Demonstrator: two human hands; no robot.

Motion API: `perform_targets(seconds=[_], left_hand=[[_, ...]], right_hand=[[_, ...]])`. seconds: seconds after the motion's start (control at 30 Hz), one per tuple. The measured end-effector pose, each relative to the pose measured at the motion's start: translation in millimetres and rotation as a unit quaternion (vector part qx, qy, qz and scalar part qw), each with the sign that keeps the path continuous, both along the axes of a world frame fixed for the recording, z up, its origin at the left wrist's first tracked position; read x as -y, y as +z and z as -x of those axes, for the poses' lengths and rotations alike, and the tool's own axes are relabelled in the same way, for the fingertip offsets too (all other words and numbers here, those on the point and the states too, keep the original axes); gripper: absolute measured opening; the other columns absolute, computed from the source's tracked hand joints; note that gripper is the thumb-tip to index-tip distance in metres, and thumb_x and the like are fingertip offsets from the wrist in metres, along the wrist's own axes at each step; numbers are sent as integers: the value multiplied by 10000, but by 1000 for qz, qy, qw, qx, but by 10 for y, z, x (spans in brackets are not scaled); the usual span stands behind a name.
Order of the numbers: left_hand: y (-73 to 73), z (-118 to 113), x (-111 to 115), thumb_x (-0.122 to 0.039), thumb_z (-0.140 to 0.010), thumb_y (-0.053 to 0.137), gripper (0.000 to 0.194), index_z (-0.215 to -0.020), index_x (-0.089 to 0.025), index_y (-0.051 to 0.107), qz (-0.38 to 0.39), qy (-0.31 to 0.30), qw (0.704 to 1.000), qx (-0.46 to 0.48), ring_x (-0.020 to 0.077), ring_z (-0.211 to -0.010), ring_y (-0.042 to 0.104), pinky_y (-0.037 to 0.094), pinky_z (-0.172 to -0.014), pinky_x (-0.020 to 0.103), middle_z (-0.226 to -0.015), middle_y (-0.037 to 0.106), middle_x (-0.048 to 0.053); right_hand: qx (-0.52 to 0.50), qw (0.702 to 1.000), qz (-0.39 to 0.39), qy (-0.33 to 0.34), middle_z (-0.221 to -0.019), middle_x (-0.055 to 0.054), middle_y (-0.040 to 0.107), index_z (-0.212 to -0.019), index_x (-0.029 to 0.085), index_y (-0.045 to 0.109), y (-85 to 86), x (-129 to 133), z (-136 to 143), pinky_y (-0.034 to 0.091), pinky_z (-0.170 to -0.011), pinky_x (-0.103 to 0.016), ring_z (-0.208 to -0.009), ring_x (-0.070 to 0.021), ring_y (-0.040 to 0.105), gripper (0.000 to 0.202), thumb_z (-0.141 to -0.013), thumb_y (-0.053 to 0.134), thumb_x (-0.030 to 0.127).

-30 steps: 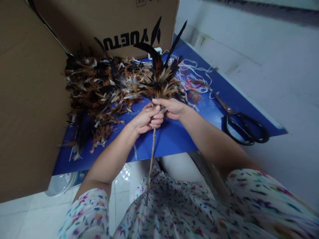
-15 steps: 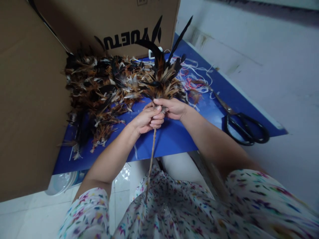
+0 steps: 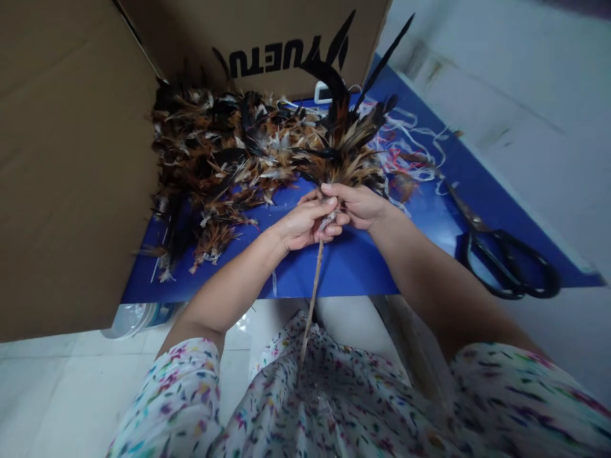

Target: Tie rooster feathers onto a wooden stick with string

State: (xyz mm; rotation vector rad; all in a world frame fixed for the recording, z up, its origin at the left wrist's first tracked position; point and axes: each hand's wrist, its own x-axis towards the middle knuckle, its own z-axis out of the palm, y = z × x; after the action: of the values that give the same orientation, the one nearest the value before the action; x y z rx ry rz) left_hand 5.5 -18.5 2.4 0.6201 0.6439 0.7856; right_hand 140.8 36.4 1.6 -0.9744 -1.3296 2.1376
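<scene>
Both my hands meet around the base of a bunch of brown and black feathers [image 3: 351, 149], set at the top of a thin wooden stick [image 3: 312, 292]. My left hand [image 3: 305, 222] is closed round the spot where quills and stick join, with whitish quill ends showing between its fingers. My right hand [image 3: 360, 205] pinches the feather base from the right, thumb on top. Long dark plumes rise from the bunch, and the stick slants down toward my lap. Fingers cover most of the join.
Loose feathers [image 3: 229, 152] lie heaped across the left of the blue table [image 3: 238, 273]. Cardboard boxes [image 3: 71, 159] stand at left and back. Tangled white and red strings [image 3: 415, 149] and black-handled scissors [image 3: 508, 261] lie on the right, near the wall [image 3: 525, 102].
The view has shifted, so everything sits farther right. My left fingers have loosened and moved slightly at the feather base, exposing more whitish quill ends. Both hands keep their hold.
</scene>
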Motion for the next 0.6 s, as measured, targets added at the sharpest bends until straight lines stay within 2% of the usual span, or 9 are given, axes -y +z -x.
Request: perform_targets(seconds=[0.1,0.2,0.4,0.5,0.6], left_hand=[[10,3,-7,-238,-949,554,163,-845,-121,596,-4,8,1000,-22,101,-529,625,480,-463,193,-769,704,66],[15,16,-21,-198,-950,546,160,-864,-99,638,-14,13,999,-31,120,-620,682,578,-620,248,-809,746,96],[-29,47,-50,-125,-922,561,129,-845,-81,655,-38,19,999,-23,115,-606,674,563,-606,235,-769,737,95],[-25,37,-38,-95,-918,544,116,-838,-87,626,-24,26,999,-14,110,-580,651,561,-597,249,-734,707,78],[3,17,-13,-83,-901,571,93,-812,-110,572,-13,31,999,11,66,-495,557,501,-531,209,-678,646,41]], right_hand=[[-1,1000,-13,11,-338,60,457,-766,143,681,-3,-14,-25,356,-319,-205,-257,-72,321,342,-782,697,484],[12,999,-25,19,-294,62,396,-704,156,662,-21,-24,-36,293,-282,-208,-237,-86,317,381,-774,685,530],[6,999,-34,24,-290,49,361,-526,195,567,-40,-9,-22,446,-362,-265,-292,-126,430,450,-727,726,565],[-17,999,-28,26,-305,54,359,-502,193,543,-43,4,-9,410,-350,-243,-301,-102,396,464,-682,774,554],[-20,1000,-8,15,-326,65,365,-575,183,592,-36,19,6,378,-352,-216,-311,-73,341,408,-702,779,522]])
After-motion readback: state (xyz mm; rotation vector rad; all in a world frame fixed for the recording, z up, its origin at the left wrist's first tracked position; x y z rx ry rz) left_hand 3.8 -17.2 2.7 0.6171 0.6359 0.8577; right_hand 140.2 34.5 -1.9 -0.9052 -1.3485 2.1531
